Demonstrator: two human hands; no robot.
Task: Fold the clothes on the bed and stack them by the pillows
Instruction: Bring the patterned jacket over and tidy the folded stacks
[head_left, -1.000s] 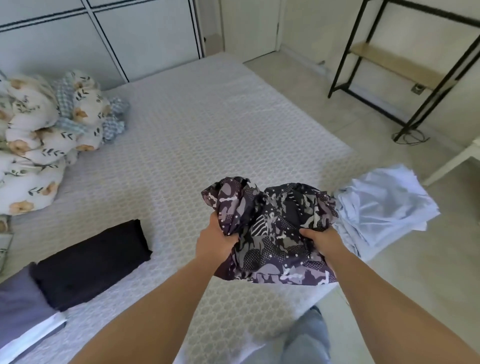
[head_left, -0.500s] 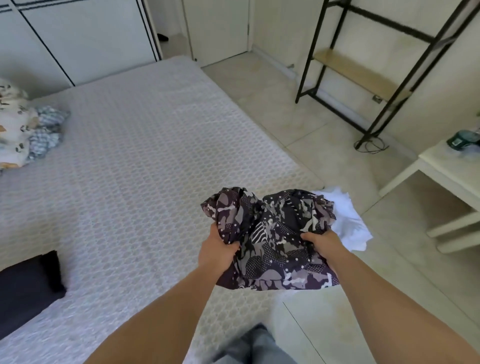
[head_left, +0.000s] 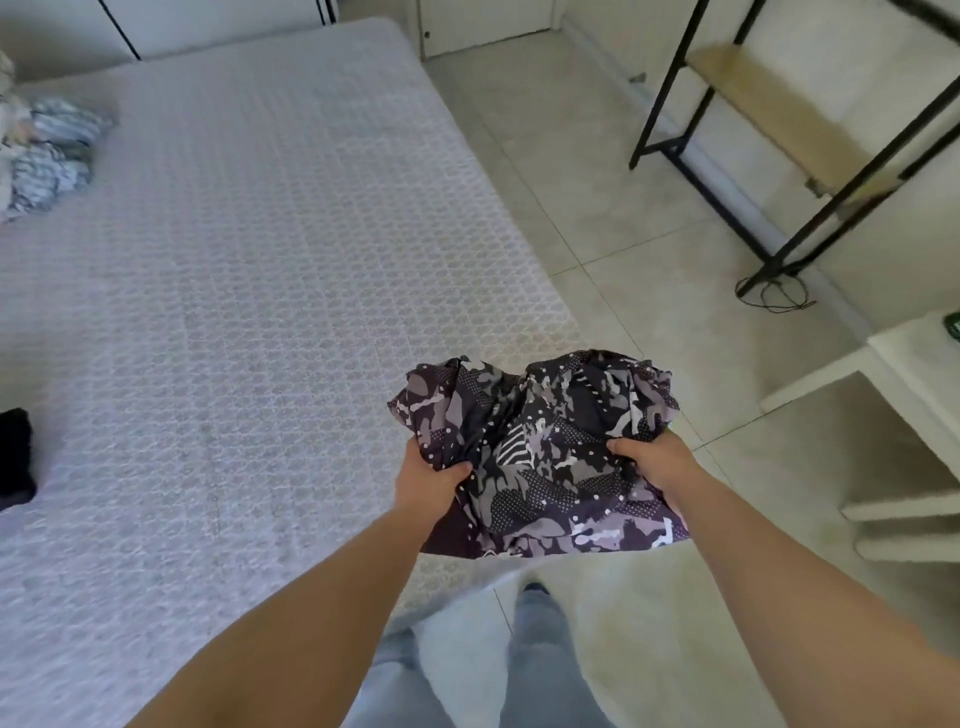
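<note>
Left hand (head_left: 428, 480) and right hand (head_left: 657, 465) both gripping bunched camouflage-print garment (head_left: 540, 452), held above bed (head_left: 234, 291) corner, black folded garment (head_left: 15, 460) at bed's left edge

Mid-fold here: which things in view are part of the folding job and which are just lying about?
Job:
- crumpled purple camouflage-print garment, gripped by left hand and right hand
- white patterned bed
- black folded cloth at bed's left edge

Lying about:
- black metal shelf rack
- white side table
- black cable on floor
</note>
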